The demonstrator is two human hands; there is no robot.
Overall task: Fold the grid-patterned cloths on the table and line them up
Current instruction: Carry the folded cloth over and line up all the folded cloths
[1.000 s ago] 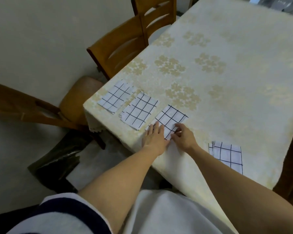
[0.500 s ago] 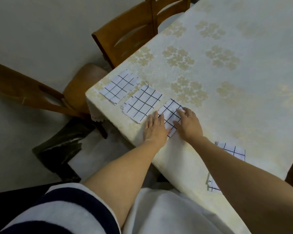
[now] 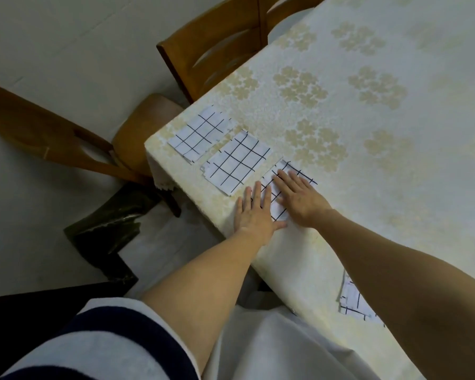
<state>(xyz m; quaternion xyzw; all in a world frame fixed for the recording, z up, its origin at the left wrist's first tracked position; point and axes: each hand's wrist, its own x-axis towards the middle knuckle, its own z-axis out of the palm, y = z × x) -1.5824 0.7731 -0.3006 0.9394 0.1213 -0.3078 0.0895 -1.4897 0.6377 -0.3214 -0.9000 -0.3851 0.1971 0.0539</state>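
Note:
Three folded white cloths with black grid lines lie in a row near the table's left corner. The first cloth (image 3: 200, 134) is nearest the corner and the second cloth (image 3: 237, 162) lies beside it. My left hand (image 3: 254, 212) and my right hand (image 3: 296, 196) lie flat, fingers straight, pressing on the third cloth (image 3: 279, 209), which they largely cover. A fourth grid cloth (image 3: 353, 301) lies at the near table edge, mostly hidden under my right forearm.
The table (image 3: 368, 160) wears a cream cloth with gold flower patterns. A wooden chair (image 3: 217, 48) stands at its left side, another chair (image 3: 52, 133) further left. A dark bag (image 3: 107, 223) lies on the floor below the corner.
My right hand has gone from pinching the third cloth's near edge to lying flat on top of it. My left hand has stayed flat on the cloth. The view has moved closer.

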